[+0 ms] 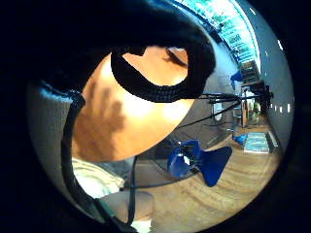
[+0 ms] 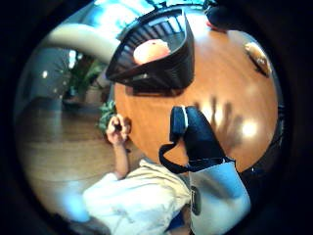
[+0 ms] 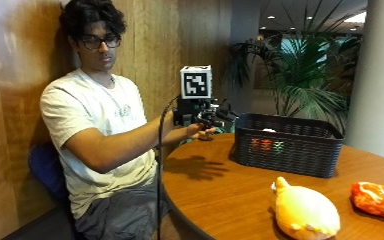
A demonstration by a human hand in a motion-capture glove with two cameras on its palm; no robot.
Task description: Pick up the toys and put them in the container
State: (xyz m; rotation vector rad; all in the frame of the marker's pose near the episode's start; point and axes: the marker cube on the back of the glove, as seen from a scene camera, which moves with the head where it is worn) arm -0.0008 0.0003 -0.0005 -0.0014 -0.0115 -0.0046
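Yellow plush toy (image 3: 305,210) nearest, orange toy (image 3: 378,199) beside it, both on surface (image 3: 232,195) | basket (image 3: 288,145) behind (one toy inside) | hand (image 3: 202,131) raised, empty, fingers relaxed | advice: descend over yellow toy's middle.

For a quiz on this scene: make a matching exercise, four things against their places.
1. gloved right hand
2. black woven plastic basket
3. yellow plush toy
4. orange-red plush toy

a. lying on the round wooden table, nearest the outside camera
b. raised above the table's edge, empty
c. standing on the table, an orange toy inside
d. lying on the table beside the yellow toy

1-b, 2-c, 3-a, 4-d
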